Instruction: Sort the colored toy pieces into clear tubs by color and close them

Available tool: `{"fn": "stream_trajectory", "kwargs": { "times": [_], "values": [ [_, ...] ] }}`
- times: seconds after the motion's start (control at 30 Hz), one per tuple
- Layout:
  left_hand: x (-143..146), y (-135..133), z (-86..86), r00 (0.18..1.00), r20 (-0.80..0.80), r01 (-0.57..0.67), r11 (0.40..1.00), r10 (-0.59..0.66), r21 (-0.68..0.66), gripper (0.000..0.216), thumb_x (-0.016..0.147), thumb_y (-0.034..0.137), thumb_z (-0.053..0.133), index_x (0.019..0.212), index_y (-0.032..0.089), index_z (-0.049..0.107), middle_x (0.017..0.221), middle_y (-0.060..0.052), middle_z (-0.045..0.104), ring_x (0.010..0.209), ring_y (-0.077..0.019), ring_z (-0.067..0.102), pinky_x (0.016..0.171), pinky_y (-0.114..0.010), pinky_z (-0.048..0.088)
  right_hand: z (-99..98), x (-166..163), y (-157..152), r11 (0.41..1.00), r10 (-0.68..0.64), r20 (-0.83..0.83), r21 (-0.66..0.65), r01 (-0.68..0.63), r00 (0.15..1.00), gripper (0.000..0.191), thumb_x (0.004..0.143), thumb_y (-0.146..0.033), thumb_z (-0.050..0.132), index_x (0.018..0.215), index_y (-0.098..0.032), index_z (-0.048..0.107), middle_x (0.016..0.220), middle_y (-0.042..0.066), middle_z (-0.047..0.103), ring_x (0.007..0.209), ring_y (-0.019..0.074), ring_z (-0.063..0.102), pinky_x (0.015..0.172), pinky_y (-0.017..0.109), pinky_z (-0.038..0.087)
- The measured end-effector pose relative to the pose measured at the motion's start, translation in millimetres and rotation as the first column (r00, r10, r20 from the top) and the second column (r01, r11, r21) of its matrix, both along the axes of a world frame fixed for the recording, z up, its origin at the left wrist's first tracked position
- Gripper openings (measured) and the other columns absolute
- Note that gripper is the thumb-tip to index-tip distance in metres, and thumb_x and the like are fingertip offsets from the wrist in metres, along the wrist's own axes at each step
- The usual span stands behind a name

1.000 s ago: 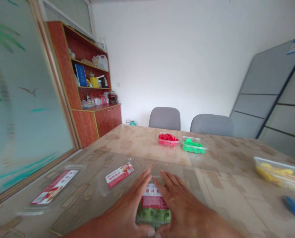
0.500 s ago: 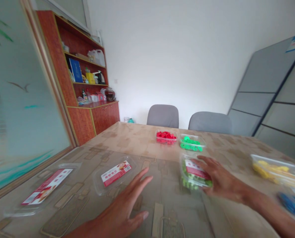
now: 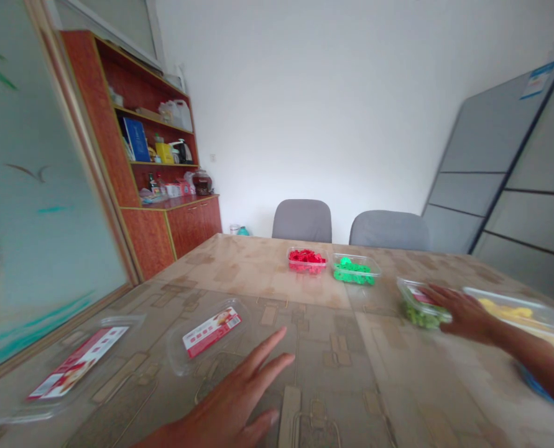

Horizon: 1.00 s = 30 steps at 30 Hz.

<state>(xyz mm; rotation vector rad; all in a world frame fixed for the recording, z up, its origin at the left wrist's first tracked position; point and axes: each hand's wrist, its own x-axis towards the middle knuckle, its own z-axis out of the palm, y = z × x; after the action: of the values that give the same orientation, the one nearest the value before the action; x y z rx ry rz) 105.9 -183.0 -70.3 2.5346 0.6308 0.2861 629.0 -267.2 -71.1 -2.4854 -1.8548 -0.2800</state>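
Note:
My right hand is out to the right over the table, its fingers closed on a clear lidded box of dark green pieces with a red label. The box sits beside a clear tray of yellow pieces. My left hand hovers low near the front edge with fingers spread and nothing in it. Just ahead of it lies a clear lid with a red and white label.
A second labelled clear lid lies at the front left. Open trays of red pieces and bright green pieces stand mid-table. Two grey chairs are behind the patterned table. A wooden cabinet stands at the left wall.
My right hand has carried the closed box of dark green pieces from the front centre out to the right, next to the yellow tray. My left hand let go and stayed near the front.

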Motion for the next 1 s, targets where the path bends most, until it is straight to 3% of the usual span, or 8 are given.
{"fn": "stream_trajectory", "kwargs": {
  "times": [0.13,0.3,0.4,0.5,0.6,0.77,0.87,1.0],
  "values": [
    [-2,-3,3.1,0.997,-0.063,0.032,0.999,-0.033,-0.011,0.076,0.079,0.01,0.053,0.143,0.038,0.025,0.156,0.002,0.003,0.139,-0.0263,0.02,0.109,-0.044,0.03,-7.6,16,-4,0.999,-0.031,0.021,-0.007,0.031,0.999,0.077,0.066,-0.025,0.056,0.141,-0.02,0.04,0.143,0.016,0.043,0.126,0.0341,0.044,0.098,0.048,0.038],
    [-15,-7,17.0,0.994,-0.062,0.086,0.996,-0.088,-0.035,0.068,0.08,0.014,0.058,0.14,0.036,0.033,0.155,0.001,0.013,0.138,-0.0271,0.024,0.11,-0.043,0.03,-22.2,38,-6,0.997,-0.069,0.077,0.051,0.065,0.995,0.071,0.068,-0.031,0.051,0.137,-0.019,0.044,0.138,0.02,0.048,0.118,0.0361,0.051,0.092,0.049,0.041],
    [-31,-5,21.5,0.992,-0.065,0.109,0.994,-0.109,-0.015,0.061,0.083,0.017,0.057,0.138,0.034,0.037,0.153,0.0,0.02,0.137,-0.0261,0.027,0.11,-0.042,0.03,-30.4,53,-6,0.992,-0.078,0.085,0.106,0.069,0.993,0.071,0.06,-0.029,0.053,0.131,-0.021,0.052,0.132,0.021,0.053,0.112,0.0355,0.056,0.088,0.048,0.043],
    [-50,7,14.7,0.995,-0.064,0.074,0.997,-0.072,0.031,0.059,0.084,0.018,0.056,0.138,0.034,0.039,0.153,-0.001,0.022,0.137,-0.0265,0.026,0.11,-0.043,0.03,-30.0,50,-4,0.978,-0.104,0.09,0.19,0.086,0.99,0.067,0.051,-0.026,0.055,0.117,-0.023,0.062,0.122,0.025,0.06,0.108,0.0383,0.058,0.086,0.052,0.043],
    [-66,29,3.3,1.0,-0.025,0.011,0.992,-0.008,0.128,0.055,0.087,0.02,0.054,0.138,0.032,0.038,0.153,-0.002,0.023,0.138,-0.0257,0.025,0.11,-0.043,0.029,-19.6,16,4,0.961,0.011,0.092,0.276,-0.036,0.996,0.063,0.053,-0.026,0.053,0.115,-0.021,0.063,0.125,0.024,0.058,0.11,0.0382,0.056,0.091,0.052,0.041],
    [-76,63,-0.2,0.995,0.053,-0.094,0.963,0.083,0.253,0.054,0.089,0.019,0.049,0.14,0.03,0.035,0.151,-0.003,0.026,0.138,-0.0241,0.024,0.112,-0.043,0.026,-4.7,-86,33,0.897,0.306,-0.096,0.361,-0.254,0.947,0.046,0.08,-0.03,0.043,0.121,-0.016,0.058,0.127,0.018,0.059,0.114,0.0314,0.056,0.098,0.046,0.044],
    [-73,70,3.8,0.992,0.075,-0.122,0.959,0.106,0.256,0.053,0.089,0.021,0.049,0.14,0.03,0.037,0.148,-0.003,0.033,0.136,-0.0241,0.029,0.111,-0.042,0.028,-8.3,-143,55,0.88,0.412,-0.201,0.341,-0.331,0.889,0.04,0.084,-0.026,0.04,0.116,-0.019,0.062,0.123,0.011,0.063,0.105,0.0265,0.064,0.09,0.042,0.052],
    [-56,66,7.3,0.994,0.076,-0.1,0.967,0.084,0.235,0.046,0.089,0.022,0.05,0.135,0.027,0.044,0.146,-0.005,0.037,0.135,-0.0233,0.032,0.111,-0.042,0.029,-19.0,-181,87,0.825,0.492,-0.11,0.374,-0.423,0.863,0.04,0.082,-0.02,0.04,0.114,-0.018,0.064,0.118,0.01,0.066,0.109,0.0243,0.061,0.095,0.041,0.048]
  ]
}}
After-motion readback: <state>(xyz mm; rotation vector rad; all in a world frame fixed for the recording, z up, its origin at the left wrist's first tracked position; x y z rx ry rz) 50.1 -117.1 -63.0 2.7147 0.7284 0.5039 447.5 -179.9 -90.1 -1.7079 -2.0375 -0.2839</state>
